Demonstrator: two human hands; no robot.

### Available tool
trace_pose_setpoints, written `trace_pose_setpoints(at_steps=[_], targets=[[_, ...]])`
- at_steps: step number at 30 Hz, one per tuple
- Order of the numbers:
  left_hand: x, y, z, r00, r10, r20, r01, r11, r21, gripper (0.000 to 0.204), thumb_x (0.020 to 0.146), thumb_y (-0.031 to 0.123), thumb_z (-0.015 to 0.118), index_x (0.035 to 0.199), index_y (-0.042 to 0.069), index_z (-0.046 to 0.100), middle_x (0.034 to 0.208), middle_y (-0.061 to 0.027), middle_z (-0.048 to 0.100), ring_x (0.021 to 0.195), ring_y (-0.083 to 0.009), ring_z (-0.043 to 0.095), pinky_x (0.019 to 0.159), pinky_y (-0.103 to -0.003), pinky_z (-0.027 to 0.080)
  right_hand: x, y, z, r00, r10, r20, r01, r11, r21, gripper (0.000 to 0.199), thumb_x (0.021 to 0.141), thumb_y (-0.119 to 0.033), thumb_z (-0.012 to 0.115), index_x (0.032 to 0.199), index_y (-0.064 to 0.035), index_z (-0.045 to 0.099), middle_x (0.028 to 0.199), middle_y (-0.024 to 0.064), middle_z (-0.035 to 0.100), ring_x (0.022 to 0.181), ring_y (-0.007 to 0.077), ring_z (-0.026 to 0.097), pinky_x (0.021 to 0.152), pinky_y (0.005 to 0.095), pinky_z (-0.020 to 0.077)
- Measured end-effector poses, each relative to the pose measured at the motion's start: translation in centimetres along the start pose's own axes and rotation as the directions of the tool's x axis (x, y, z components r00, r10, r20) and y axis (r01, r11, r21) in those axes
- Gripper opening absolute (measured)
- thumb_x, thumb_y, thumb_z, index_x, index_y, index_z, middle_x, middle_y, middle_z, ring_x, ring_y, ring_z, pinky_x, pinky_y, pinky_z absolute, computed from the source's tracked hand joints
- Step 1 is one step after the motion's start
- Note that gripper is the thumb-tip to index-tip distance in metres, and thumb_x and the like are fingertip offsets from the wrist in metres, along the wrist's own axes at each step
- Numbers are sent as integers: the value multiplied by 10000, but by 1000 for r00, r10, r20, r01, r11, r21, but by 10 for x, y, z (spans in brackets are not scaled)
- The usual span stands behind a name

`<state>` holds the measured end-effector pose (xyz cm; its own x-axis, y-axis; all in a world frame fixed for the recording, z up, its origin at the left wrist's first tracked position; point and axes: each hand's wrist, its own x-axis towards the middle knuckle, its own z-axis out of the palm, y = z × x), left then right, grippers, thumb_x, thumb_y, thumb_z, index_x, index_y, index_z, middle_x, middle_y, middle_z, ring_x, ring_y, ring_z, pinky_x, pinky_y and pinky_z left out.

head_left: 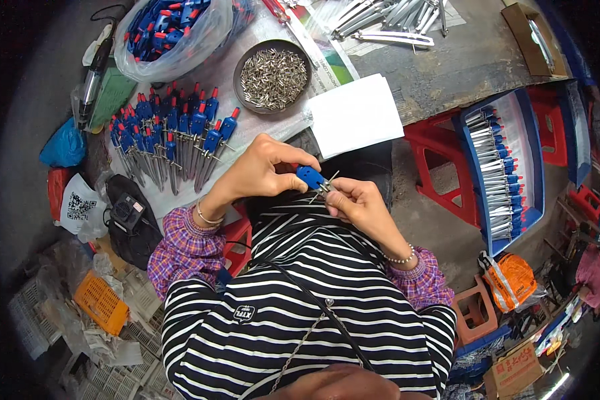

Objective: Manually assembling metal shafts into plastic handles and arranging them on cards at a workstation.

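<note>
My left hand (pixel 267 172) pinches the blue plastic head of a small part (pixel 309 176) that looks like a drawing compass. On the metal end of the same piece, with a thin cross pin (pixel 334 177) sticking out, my right hand (pixel 361 204) is closed. The fingers hide most of its metal legs. Left of my hands lie several similar blue-headed pieces (pixel 170 123) with red tips and metal legs, heads pointing away from me. Beyond my hands a dark round bowl (pixel 239 95) holds many small metal pins (pixel 273 79).
A white paper sheet (pixel 357 117) lies at the table edge. Behind are a plastic bag (pixel 207 57) of blue parts and loose metal legs (pixel 393 39). At right, a blue tray (pixel 535 217) of blue-headed pieces rests by a red stool (pixel 447 183). A power screwdriver (pixel 95 77) hangs at left.
</note>
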<state>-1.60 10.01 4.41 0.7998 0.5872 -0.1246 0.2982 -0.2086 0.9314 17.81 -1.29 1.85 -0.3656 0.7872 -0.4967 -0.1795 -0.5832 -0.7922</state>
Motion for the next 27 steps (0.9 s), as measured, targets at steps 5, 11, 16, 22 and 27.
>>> trace_pose_setpoints(at_steps=[5,11,16,22,27], targets=[[0,3,-2,999,-42,32,42,999,10,295,612,56,751,898,29,684,728,-81,677,606,-130,636,536,-236,472,0,0,1,1000,-11,-8,11,1000,-2,131,903,-121,540,910,-3,596,648,-44,526,515,-8,389,445,142,273],[0,3,1,1000,-14,-25,14,1000,12,284,609,67,755,880,18,687,748,-102,682,639,-159,655,570,-247,487,0,-2,3,1000,5,-29,-5,1000,7,128,904,-118,538,901,-4,595,652,-40,528,512,-7,385,443,145,271],[-1,3,2,998,-66,-19,66,998,15,277,608,50,748,873,0,687,756,-116,684,664,-172,667,602,-254,502,0,-1,1,1000,-5,-27,5,1000,-2,126,905,-118,537,884,-9,596,653,-39,531,514,-5,390,443,147,274],[0,1,0,996,-85,33,85,996,-6,302,609,83,765,898,36,688,694,-73,668,570,-108,614,512,-233,458,-1,-3,0,1000,5,-27,-5,1000,-19,130,903,-118,541,896,-5,606,657,-39,538,516,-8,394,443,145,281],[-1,-4,3,999,-26,-40,26,1000,-1,297,611,80,763,895,36,688,704,-76,672,560,-108,609,507,-230,454,-2,-4,0,999,11,-35,-12,1000,-6,136,907,-120,537,922,-4,606,662,-42,538,516,-13,390,443,140,281]])
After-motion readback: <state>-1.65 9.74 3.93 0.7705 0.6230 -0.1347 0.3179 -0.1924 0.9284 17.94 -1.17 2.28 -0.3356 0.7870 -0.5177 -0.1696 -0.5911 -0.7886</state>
